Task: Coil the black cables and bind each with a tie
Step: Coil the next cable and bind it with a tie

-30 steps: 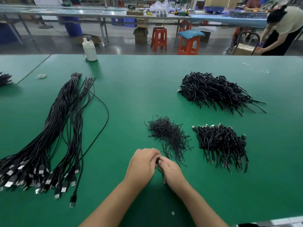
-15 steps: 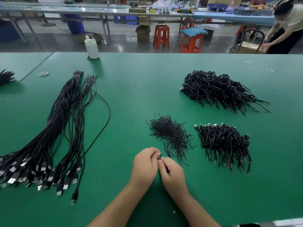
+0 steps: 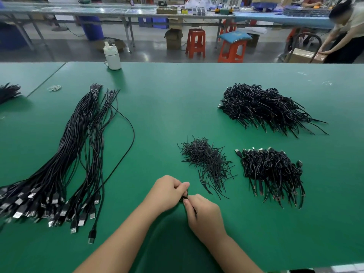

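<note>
1. Your left hand (image 3: 167,193) and right hand (image 3: 204,210) meet low at the centre of the green table (image 3: 177,99), fingers curled, pinching a small black cable bundle (image 3: 184,196) between them; most of it is hidden by your fingers.
2. A heap of loose black ties (image 3: 206,162) lies just beyond your right hand.
3. To its right sits a pile of coiled cables (image 3: 271,170); a larger tangled pile (image 3: 266,107) lies farther back.
4. Long uncoiled cables (image 3: 65,160) stretch along your left, USB plugs toward you.
5. A white bottle (image 3: 112,56) stands at the table's far edge.
</note>
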